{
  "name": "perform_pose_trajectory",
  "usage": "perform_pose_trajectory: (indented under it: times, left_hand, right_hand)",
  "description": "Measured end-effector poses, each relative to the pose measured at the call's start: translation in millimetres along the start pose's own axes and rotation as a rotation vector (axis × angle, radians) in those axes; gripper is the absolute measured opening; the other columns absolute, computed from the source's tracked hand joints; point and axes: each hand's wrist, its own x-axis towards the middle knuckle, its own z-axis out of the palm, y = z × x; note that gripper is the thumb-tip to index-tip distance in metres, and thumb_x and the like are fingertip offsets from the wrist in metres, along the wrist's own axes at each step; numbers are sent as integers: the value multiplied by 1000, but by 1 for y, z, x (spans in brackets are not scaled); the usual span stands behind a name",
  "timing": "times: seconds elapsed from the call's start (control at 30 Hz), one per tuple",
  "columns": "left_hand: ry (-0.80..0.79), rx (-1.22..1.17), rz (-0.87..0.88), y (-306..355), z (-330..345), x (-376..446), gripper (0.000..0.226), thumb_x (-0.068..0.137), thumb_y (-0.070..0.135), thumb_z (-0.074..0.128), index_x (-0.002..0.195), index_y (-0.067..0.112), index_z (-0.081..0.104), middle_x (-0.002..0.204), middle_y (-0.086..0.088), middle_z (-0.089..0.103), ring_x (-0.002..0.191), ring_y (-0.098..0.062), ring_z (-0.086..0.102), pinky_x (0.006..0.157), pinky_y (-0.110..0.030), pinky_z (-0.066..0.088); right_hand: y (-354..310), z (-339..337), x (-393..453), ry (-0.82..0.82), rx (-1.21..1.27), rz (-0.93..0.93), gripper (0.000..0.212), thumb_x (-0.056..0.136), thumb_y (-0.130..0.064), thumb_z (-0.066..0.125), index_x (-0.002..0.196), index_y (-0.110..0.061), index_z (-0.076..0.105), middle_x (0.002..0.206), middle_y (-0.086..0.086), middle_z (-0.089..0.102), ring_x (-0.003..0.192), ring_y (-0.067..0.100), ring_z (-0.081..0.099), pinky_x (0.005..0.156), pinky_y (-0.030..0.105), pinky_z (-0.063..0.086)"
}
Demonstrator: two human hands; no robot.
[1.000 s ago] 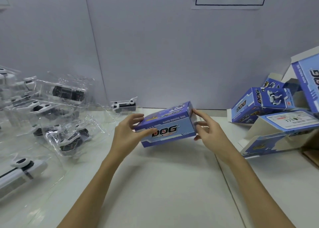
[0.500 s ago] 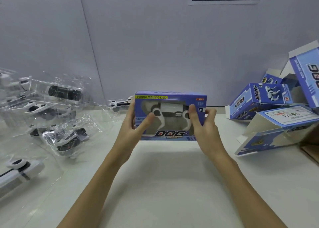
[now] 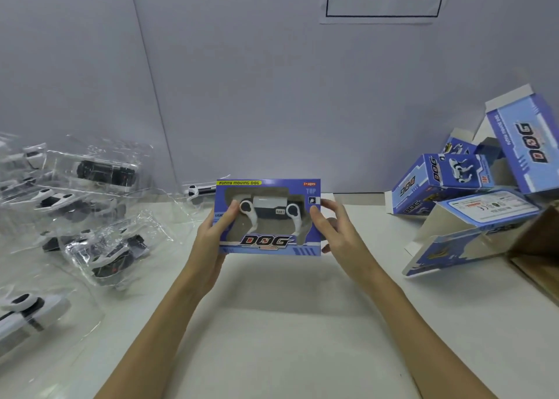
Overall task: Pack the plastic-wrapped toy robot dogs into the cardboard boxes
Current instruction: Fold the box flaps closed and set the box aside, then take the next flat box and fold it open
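**One box filled and held up, many dogs left to pack**

A rectangular blue cardboard window box printed "DOG" (image 3: 267,217) is held upright above the pale tabletop (image 3: 287,323), its window facing the camera. Its long axis runs left to right, top edge up, lettering reading upright. Behind the window a white-and-black toy robot dog (image 3: 269,209) lies lengthwise, so this box looks packed.

The left hand (image 3: 211,247) grips the box's left end, thumb on the front. The right hand (image 3: 335,232) holds the right end, thumb on the front and fingers behind.

Much remains, by the look of it. To the left lie several plastic-wrapped toy dogs (image 3: 102,247), still loose. To the right sit more blue boxes (image 3: 438,181), some with open flaps.
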Motion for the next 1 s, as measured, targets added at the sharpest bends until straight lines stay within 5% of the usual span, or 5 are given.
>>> perform_pose_trajectory:
  times: [0.23,0.53,0.7,0.83,1.0]
  left_hand:
    - [-45,0,-28,-3,-12,6,72,72,73,79,119,19,73,115,-4,76,104,-22,72,88,-34,60]
    - [114,-89,-57,-10,-27,9,65,98,69,44,121,15,73,125,-15,71,103,-35,68,92,-52,53]
    - [42,-32,-54,-13,-20,12,69,97,68,43,119,11,73,117,-15,73,99,-36,67,89,-54,51]
    - [-9,10,-53,-18,-18,12,69,98,65,42,120,8,73,118,-16,72,99,-37,67,89,-55,51]
    - [-26,66,-41,-15,-14,9,67,96,65,44,116,8,75,115,-15,73,95,-35,68,87,-53,51]
  right_hand:
    - [-21,-38,-8,-149,-186,173,61,88,-64,70,121,-14,60,90,1,80,71,20,73,57,30,50]
    - [-72,-72,-12,850,781,-449,86,73,-54,89,134,-14,43,120,7,72,106,23,75,82,35,63]
    - [-52,-101,-9,964,-92,-194,65,86,-37,84,137,-16,50,146,8,53,123,19,62,103,38,54]
    - [-20,-97,-6,703,-991,358,54,95,-41,71,141,-25,48,169,11,22,157,37,12,122,62,13]
    - [-10,-103,-1,645,-969,277,54,90,5,64,136,-22,58,152,8,47,148,30,33,115,58,37]
